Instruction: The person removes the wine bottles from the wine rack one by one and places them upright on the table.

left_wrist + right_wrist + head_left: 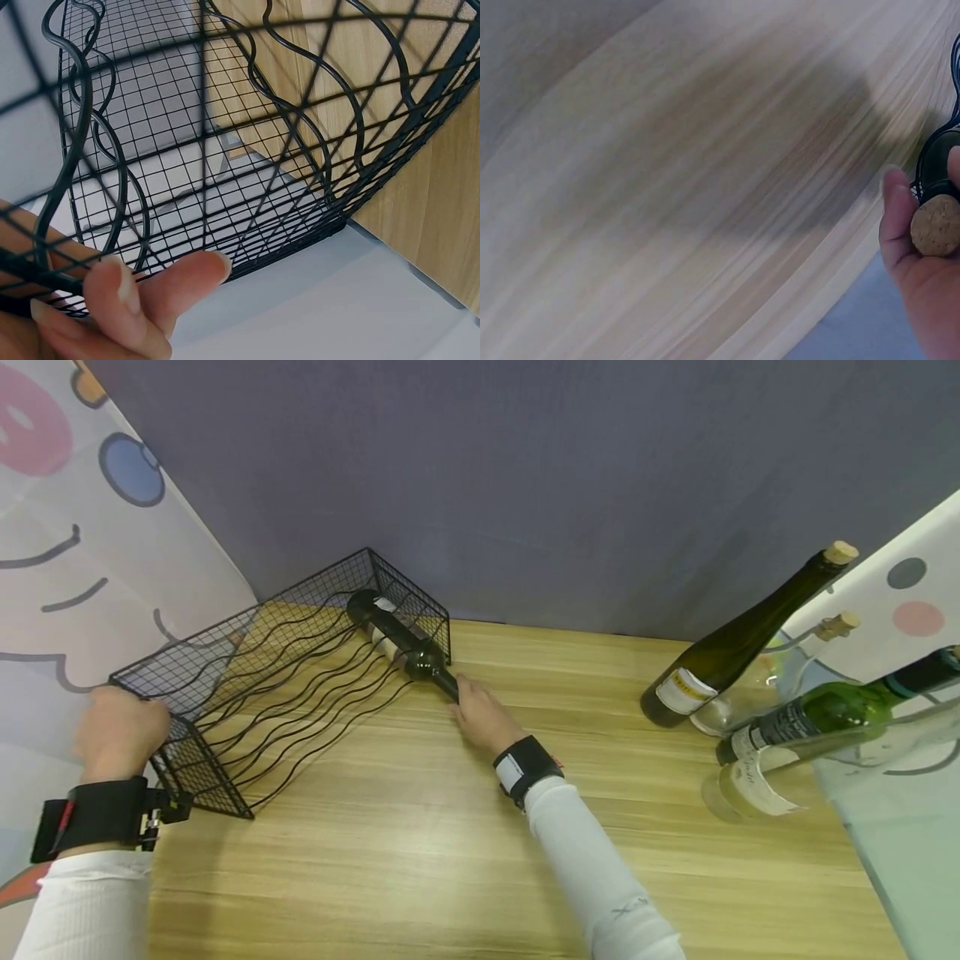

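A black wire wine rack (285, 685) with wavy bars stands at the left of the table. My left hand (120, 731) grips its near left corner; in the left wrist view, fingers (180, 289) curl round the frame wires. Across the rack's far right end lies a dark wine bottle (397, 639), its neck pointing toward me and to the right. My right hand (483, 714) holds that bottle by the neck. In the right wrist view, the cork (936, 225) shows between thumb and fingers. The bottle's underside is hidden.
At the right stand a dark corked bottle (720, 652), a green bottle (817, 714) and a clear labelled bottle (765, 781), with another clear corked bottle (750, 689) partly hidden among them. A grey wall (540, 493) rises behind the wooden table (420, 860).
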`<state>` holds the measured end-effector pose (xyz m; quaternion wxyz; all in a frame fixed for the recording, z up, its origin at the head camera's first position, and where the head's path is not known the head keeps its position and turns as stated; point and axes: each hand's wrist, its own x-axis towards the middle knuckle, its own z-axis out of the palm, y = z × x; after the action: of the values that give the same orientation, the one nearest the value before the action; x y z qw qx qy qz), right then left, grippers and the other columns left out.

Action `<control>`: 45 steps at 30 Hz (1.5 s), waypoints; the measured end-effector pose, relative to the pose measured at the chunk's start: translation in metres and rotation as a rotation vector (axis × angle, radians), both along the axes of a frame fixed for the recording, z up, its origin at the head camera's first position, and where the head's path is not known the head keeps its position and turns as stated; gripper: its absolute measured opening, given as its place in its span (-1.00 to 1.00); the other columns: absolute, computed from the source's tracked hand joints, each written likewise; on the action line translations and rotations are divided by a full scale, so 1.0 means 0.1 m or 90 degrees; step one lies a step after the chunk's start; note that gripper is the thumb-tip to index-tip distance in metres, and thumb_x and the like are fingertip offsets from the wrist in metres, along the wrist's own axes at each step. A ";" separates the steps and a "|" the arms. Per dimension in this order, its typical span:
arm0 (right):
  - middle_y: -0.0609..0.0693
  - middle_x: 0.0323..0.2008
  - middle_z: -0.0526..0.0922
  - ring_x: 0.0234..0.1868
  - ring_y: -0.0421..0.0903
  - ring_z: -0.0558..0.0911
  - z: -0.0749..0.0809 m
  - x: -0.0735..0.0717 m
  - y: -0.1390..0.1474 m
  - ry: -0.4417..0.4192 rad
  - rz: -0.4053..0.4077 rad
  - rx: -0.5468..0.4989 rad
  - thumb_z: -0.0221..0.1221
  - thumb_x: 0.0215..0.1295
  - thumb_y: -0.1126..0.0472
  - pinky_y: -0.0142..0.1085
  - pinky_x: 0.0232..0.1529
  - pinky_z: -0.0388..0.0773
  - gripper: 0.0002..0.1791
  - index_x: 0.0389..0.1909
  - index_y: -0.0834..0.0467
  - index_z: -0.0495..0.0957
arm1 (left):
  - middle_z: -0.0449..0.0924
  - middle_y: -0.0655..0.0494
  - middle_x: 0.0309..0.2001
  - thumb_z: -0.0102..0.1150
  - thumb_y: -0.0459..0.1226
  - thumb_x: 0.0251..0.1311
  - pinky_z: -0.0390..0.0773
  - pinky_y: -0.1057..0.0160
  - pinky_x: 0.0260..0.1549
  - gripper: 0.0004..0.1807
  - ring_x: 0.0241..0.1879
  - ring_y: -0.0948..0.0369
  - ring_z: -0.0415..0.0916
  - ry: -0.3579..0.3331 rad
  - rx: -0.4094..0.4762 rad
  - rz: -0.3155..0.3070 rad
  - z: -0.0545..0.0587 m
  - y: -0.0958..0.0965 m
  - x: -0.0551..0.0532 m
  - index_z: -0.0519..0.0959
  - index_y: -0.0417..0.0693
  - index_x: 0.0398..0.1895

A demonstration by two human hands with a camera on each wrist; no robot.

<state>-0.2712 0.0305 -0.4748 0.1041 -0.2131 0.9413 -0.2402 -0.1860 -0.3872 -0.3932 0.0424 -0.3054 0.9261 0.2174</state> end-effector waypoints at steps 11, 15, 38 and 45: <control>0.39 0.24 0.44 0.24 0.23 0.53 -0.02 0.02 -0.04 0.025 -0.030 0.038 -0.12 0.56 0.11 -0.02 0.25 0.47 -0.43 0.40 0.38 0.14 | 0.33 -0.64 -0.17 -0.25 -0.24 0.26 0.41 0.00 -0.63 -0.38 -0.34 -0.35 0.45 0.005 -0.007 -0.012 -0.01 -0.01 0.00 0.17 -0.81 0.07; 0.36 0.16 0.51 0.14 0.22 0.60 -0.02 0.01 -0.06 0.027 -0.053 0.047 -0.16 0.58 0.09 -0.03 0.14 0.55 -0.48 0.36 0.37 0.20 | 0.33 -0.66 -0.16 -0.25 -0.24 0.28 0.42 0.00 -0.62 -0.38 -0.32 -0.36 0.45 0.001 -0.008 -0.012 -0.01 -0.01 -0.01 0.17 -0.82 0.07; 0.29 -0.01 0.59 -0.06 0.21 0.70 0.06 0.07 0.00 0.031 -0.034 0.073 -0.12 0.55 0.17 -0.05 -0.09 0.65 -0.57 0.25 0.38 0.27 | 0.32 -0.68 -0.15 -0.24 -0.23 0.28 0.41 0.02 -0.66 -0.36 -0.32 -0.38 0.45 0.019 0.003 -0.021 -0.01 -0.04 -0.01 0.16 -0.83 0.07; 0.25 -0.13 0.61 -0.22 0.08 0.70 0.08 0.12 0.10 0.011 -0.018 0.071 -0.11 0.55 0.18 -0.14 -0.25 0.64 -0.59 0.20 0.41 0.31 | 0.34 -0.67 -0.16 -0.25 -0.24 0.27 0.43 0.00 -0.63 -0.38 -0.29 -0.39 0.45 0.000 -0.007 -0.011 -0.01 -0.02 0.00 0.20 -0.82 0.04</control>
<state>-0.2593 0.0401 -0.4672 0.1043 -0.1960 0.9569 -0.1870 -0.1862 -0.3896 -0.3939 0.0426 -0.2976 0.9299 0.2119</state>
